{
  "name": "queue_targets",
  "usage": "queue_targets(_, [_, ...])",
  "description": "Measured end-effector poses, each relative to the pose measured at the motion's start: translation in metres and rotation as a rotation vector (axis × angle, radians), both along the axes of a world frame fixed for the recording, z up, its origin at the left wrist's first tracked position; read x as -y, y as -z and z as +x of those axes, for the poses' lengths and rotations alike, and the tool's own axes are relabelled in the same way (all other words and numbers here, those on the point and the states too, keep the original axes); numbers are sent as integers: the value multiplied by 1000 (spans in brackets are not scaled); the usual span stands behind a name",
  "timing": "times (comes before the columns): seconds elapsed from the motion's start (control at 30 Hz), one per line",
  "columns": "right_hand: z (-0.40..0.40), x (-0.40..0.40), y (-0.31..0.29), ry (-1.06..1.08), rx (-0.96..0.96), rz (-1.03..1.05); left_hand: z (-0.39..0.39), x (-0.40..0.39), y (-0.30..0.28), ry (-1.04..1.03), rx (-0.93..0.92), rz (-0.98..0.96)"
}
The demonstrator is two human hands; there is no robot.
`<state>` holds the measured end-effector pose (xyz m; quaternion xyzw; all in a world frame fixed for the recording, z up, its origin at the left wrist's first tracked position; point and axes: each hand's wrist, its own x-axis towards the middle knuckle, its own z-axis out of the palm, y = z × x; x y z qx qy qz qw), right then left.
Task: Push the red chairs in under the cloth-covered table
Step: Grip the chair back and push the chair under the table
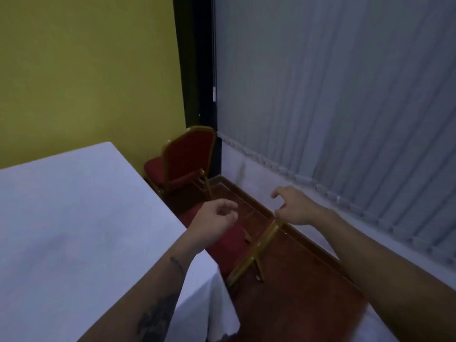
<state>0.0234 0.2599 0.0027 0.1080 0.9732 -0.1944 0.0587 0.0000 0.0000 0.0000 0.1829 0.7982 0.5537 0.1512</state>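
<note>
A table under a white cloth [81, 218] fills the left of the head view. A red chair with a gold frame [188, 159] stands at its far corner, angled, seat partly under the cloth edge. A nearer red chair [256, 248] sits close to the table's right side, its gold top rail seen from above and its seat mostly under the cloth. My left hand [217, 215] hovers above that seat with fingers loosely curled, holding nothing. My right hand [293, 206] floats just past the rail's far end, fingers spread, holding nothing.
A grey wall of vertical blinds [345, 107] runs along the right, leaving a narrow strip of reddish-brown floor [296, 292] between it and the table. A yellow wall [86, 70] is behind the table, with a dark post [197, 70] in the corner.
</note>
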Motion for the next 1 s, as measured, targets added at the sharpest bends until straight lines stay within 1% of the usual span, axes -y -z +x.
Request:
queue_targets(0.13, [8, -24, 19, 55, 43, 32, 3, -45, 30, 32, 37, -79])
queue_targets(0.3, [-9, -52, 43, 96, 74, -153, 1, -93, 61, 137, 116, -250])
queue_targets(0.37, [-17, -59, 48, 183, 114, -312, 0, -104, 72, 123, 110, -311])
queue_targets(0.47, [-25, -53, 55, 340, 153, -659, -2, -111, 81, 116, 56, -415])
queue_targets(0.5, [-29, -49, 60, 377, 140, -743, -2, -111, 84, 133, 59, -453])
queue_targets(0.53, [-34, -45, 65, 414, 113, -773, -2, -110, 86, 158, 71, -507])
queue_targets(0.6, [-43, -40, 73, 492, 62, -712, -2, -108, 92, 186, 103, -601])
queue_targets(0.67, [-50, -39, 79, 572, 20, -684, -4, -105, 97, 188, 134, -620])
queue_targets(0.77, [-63, -41, 82, 655, -16, -797, -13, -110, 97, 222, 129, -600])
queue_targets(0.87, [-75, -46, 81, 709, -12, -820, -27, -119, 93, 259, 130, -627])
queue_targets(1.0, [-89, -48, 83, 778, -31, -867, -44, -124, 89, 303, 180, -622])
